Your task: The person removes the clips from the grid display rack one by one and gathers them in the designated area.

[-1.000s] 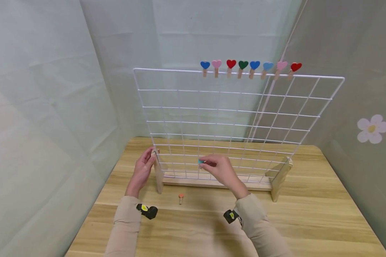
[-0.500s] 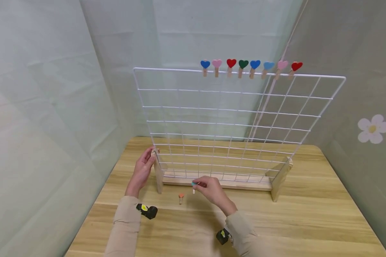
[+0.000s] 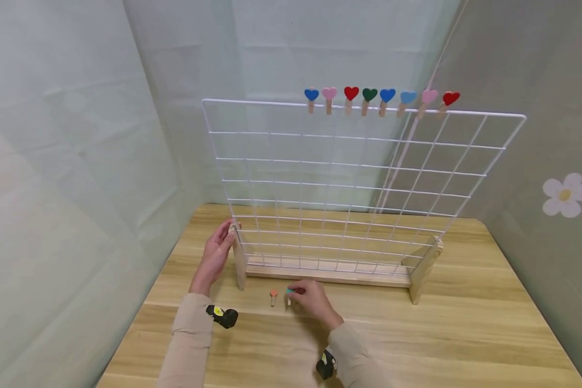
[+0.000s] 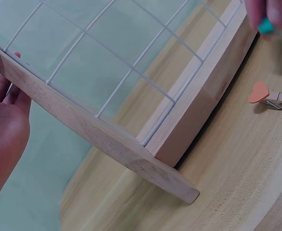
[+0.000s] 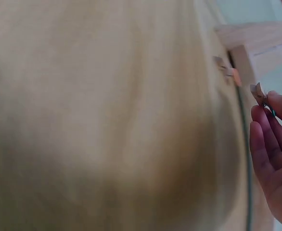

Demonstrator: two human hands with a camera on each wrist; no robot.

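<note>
Just beside the right hand [image 3: 310,299] — apparently pinching a teal clip [image 3: 289,291] — an orange clip [image 3: 273,295].

Wooden table [image 3: 465,334] carries grid stand [image 3: 327,275], orange clip [image 3: 273,295].

Matt pale wood table [image 3: 465,334] and stand base [image 3: 327,275]; smooth white-coated wire grid [image 3: 359,183]; wooden pegs [image 3: 274,296].

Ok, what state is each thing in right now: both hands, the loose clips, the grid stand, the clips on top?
left hand: open, resting against the stand's left wooden foot
right hand: pinching the teal heart clip
teal heart clip: held low at the table
orange heart clip: lying loose on the table
wire grid stand: upright
eight heart clips: clipped along the top wire
</note>
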